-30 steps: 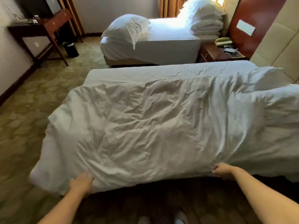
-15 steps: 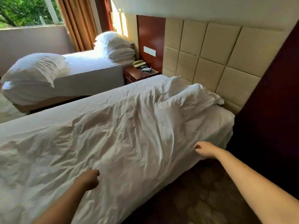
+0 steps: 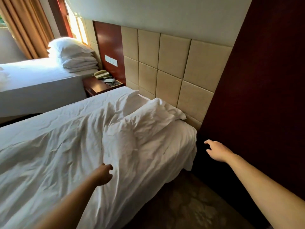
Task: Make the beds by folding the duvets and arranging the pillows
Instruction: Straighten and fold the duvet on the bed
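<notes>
White duvet (image 3: 66, 146) lay crumpled, long axis running away from the headboard (image 3: 173, 63), top end bunched against the pillow (image 3: 153, 116) by the headboard; left hand (image 3: 103, 174), loosely curled, empty, hovered nearest it, while right hand (image 3: 217, 151), spread and empty, hung closer to the headboard, off the bed.

Left hand (image 3: 104, 174): arm is extended forward, fingers loosely curled, nothing is gripped. Right hand (image 3: 217, 150): arm is stretched out, fingers loosely spread, nothing is held.

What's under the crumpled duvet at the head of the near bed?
A white pillow pokes out by the headboard; the duvet covers its lower part and anything else beneath.
</notes>
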The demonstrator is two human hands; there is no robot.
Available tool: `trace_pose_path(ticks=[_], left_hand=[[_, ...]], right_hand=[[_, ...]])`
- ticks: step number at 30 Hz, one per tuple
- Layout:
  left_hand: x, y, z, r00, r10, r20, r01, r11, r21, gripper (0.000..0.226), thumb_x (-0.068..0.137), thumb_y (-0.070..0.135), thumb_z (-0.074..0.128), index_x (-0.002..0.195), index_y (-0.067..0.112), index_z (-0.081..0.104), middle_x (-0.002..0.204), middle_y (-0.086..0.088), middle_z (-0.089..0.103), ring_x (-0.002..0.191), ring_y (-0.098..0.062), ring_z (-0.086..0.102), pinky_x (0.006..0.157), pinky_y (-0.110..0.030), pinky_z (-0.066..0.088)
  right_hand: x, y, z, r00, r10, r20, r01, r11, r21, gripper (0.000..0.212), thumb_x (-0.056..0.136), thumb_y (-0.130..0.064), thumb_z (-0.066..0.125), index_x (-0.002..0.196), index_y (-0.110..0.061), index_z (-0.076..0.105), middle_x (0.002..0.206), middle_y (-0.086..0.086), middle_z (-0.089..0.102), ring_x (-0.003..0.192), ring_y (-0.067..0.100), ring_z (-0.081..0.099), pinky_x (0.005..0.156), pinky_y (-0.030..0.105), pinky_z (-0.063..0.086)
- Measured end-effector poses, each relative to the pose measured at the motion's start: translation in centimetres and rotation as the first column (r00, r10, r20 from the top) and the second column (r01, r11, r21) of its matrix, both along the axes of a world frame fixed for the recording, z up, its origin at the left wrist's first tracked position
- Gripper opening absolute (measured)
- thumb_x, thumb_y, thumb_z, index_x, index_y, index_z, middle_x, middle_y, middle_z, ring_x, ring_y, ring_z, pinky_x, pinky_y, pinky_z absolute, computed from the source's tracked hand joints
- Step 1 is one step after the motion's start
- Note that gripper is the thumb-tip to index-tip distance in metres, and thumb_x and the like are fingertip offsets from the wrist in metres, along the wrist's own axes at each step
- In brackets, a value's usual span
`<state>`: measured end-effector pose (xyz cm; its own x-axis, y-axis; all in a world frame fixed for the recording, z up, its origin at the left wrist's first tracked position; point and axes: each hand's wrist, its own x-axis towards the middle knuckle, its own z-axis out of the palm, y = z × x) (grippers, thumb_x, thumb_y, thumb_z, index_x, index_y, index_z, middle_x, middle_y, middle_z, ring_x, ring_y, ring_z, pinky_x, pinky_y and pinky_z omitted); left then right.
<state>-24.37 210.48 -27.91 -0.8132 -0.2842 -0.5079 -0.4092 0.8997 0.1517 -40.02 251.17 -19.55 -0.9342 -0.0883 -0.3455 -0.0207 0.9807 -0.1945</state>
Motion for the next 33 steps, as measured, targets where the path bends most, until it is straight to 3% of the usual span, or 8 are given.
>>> trace_pose_path(ticks=[11, 17, 20, 23, 27, 29, 31, 33], left_hand=[[-14.3, 0.7, -3.2, 0.990, 0.007, 0.140, -0.017, 0.997, 0.071, 0.046, 0.096, 0.030, 0.047, 0.140, 0.020, 0.037, 0.139, -0.008, 0.035, 0.117, -0.021, 0.053, 0.097, -0.025, 0.039], [-27.3, -1.4, -5.9, 0.990, 0.081, 0.111, -0.094, 0.989, 0.114, 0.055, 0.095, 0.030, 0.048, 0.145, 0.017, 0.028, 0.142, -0.012, 0.036, 0.125, -0.024, 0.046, 0.101, -0.028, 0.038], [-33.4, 1.2, -7.8, 0.996, 0.025, 0.085, -0.041, 0.981, 0.190, 0.065, 0.093, 0.037, 0.050, 0.148, 0.021, 0.020, 0.146, -0.009, 0.031, 0.131, -0.024, 0.041, 0.105, -0.031, 0.036], [-38.4, 5.7, -10.8, 0.998, 0.038, 0.044, -0.044, 0.989, 0.144, 0.087, 0.083, 0.054, 0.055, 0.150, 0.034, 0.002, 0.155, 0.000, 0.013, 0.141, -0.022, 0.023, 0.109, -0.051, 0.027], [-43.3, 11.4, -16.9, 0.984, 0.166, 0.070, -0.173, 0.979, 0.111, 0.123, 0.064, 0.067, 0.064, 0.138, 0.043, -0.031, 0.148, -0.002, -0.040, 0.142, -0.034, -0.022, 0.103, -0.071, 0.014], [-45.4, 11.8, -20.9, 0.970, 0.220, 0.105, -0.226, 0.973, 0.045, 0.124, 0.070, 0.056, 0.066, 0.128, 0.041, -0.042, 0.132, -0.003, -0.055, 0.138, -0.038, -0.029, 0.100, -0.075, 0.010], [-46.9, 10.8, -24.3, 0.962, 0.240, 0.132, -0.238, 0.971, -0.035, 0.112, 0.080, 0.044, 0.062, 0.132, 0.038, -0.037, 0.135, -0.005, -0.051, 0.142, -0.039, -0.018, 0.099, -0.074, 0.015], [-47.9, 9.2, -25.8, 0.973, 0.232, -0.002, -0.231, 0.969, -0.087, 0.114, 0.071, 0.046, 0.072, 0.146, 0.031, -0.014, 0.159, -0.011, -0.001, 0.138, -0.041, 0.022, 0.094, -0.065, 0.036]], right_hand=[[-14.1, -0.8, -5.8, 0.985, 0.027, 0.173, -0.023, 0.999, -0.023, 0.042, 0.098, -0.022, 0.043, 0.140, -0.021, 0.038, 0.143, 0.007, 0.039, 0.110, 0.018, 0.056, 0.089, 0.031, 0.050], [-24.9, -2.8, -8.7, 0.959, -0.074, 0.272, 0.101, 0.991, -0.085, 0.039, 0.098, -0.021, 0.045, 0.137, -0.016, 0.042, 0.110, 0.001, 0.050, 0.086, 0.013, 0.051, 0.066, 0.023, 0.041], [-30.5, -3.8, -10.9, 0.938, -0.203, 0.281, 0.247, 0.960, -0.131, 0.039, 0.098, -0.019, 0.046, 0.135, -0.009, 0.044, 0.129, 0.009, 0.054, 0.109, 0.022, 0.054, 0.078, 0.024, 0.039], [-35.2, -6.0, -15.2, 0.869, -0.405, 0.284, 0.472, 0.851, -0.232, 0.038, 0.099, -0.020, 0.042, 0.134, -0.003, 0.044, 0.136, 0.013, 0.049, 0.123, 0.030, 0.048, 0.095, 0.030, 0.038], [-41.3, -9.3, -23.2, 0.764, -0.555, 0.330, 0.636, 0.734, -0.237, 0.055, 0.096, -0.025, 0.051, 0.142, -0.003, 0.030, 0.143, 0.020, 0.040, 0.128, 0.035, 0.042, 0.102, 0.039, 0.036], [-45.0, -10.6, -26.7, 0.827, -0.509, 0.237, 0.550, 0.820, -0.158, 0.075, 0.089, -0.030, 0.061, 0.147, -0.008, 0.018, 0.148, 0.022, 0.029, 0.134, 0.037, 0.033, 0.106, 0.041, 0.032], [-49.4, -12.0, -29.6, 0.960, -0.274, 0.058, 0.276, 0.960, -0.041, 0.096, 0.082, -0.039, 0.067, 0.150, -0.019, 0.002, 0.153, 0.021, 0.011, 0.140, 0.036, 0.019, 0.111, 0.042, 0.026], [-54.1, -13.8, -32.1, 1.000, -0.007, -0.011, 0.008, 0.998, 0.068, 0.107, 0.080, -0.048, 0.066, 0.149, -0.025, -0.012, 0.155, 0.019, -0.007, 0.144, 0.035, 0.004, 0.115, 0.044, 0.017]])
